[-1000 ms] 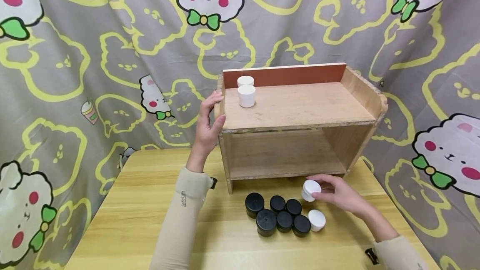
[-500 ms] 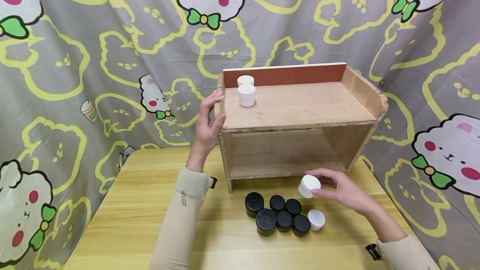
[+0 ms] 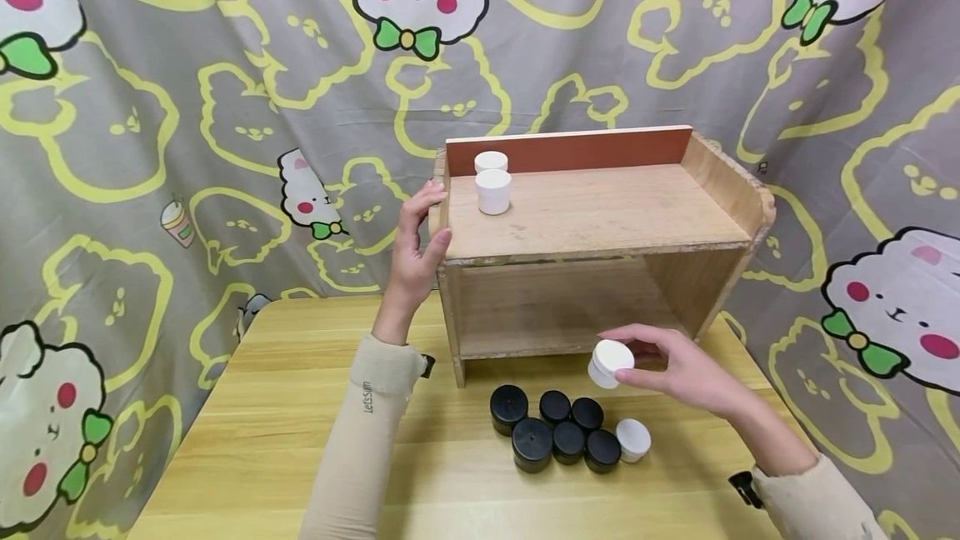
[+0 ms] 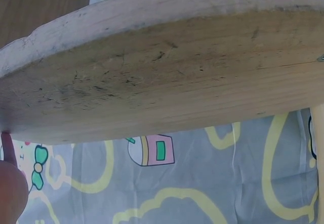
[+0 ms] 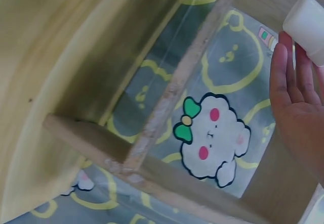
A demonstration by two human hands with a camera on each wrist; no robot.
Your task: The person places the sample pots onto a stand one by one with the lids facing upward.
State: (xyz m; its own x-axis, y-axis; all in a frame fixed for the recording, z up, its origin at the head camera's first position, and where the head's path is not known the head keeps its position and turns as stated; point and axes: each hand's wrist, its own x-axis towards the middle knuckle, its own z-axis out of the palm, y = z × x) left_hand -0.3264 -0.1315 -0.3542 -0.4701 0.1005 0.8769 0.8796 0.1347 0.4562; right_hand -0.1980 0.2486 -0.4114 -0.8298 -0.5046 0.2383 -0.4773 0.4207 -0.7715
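My right hand (image 3: 671, 369) pinches a small white lidded jar (image 3: 611, 363) between thumb and fingers, tilted and held up in front of the shelf's lower opening. In the right wrist view this white jar (image 5: 308, 28) sits at the fingertips, upper right. My left hand (image 3: 416, 244) grips the left side panel of a two-level wooden shelf (image 3: 600, 215), thumb at the front edge. Two white jars (image 3: 493, 192) stand one behind the other at the left of the top level. Another white jar (image 3: 633, 440) stands on the table beside several black-lidded jars (image 3: 568, 442).
The shelf stands at the back of a light wood table (image 3: 285, 415). It has a raised reddish back board (image 3: 585, 152) and a raised right side panel (image 3: 731, 182). A grey patterned curtain (image 3: 315, 107) hangs close behind.
My right hand has lifted the white jar slightly, moving it up and a little left, away from the jars on the table. The left hand has stayed on the side panel.
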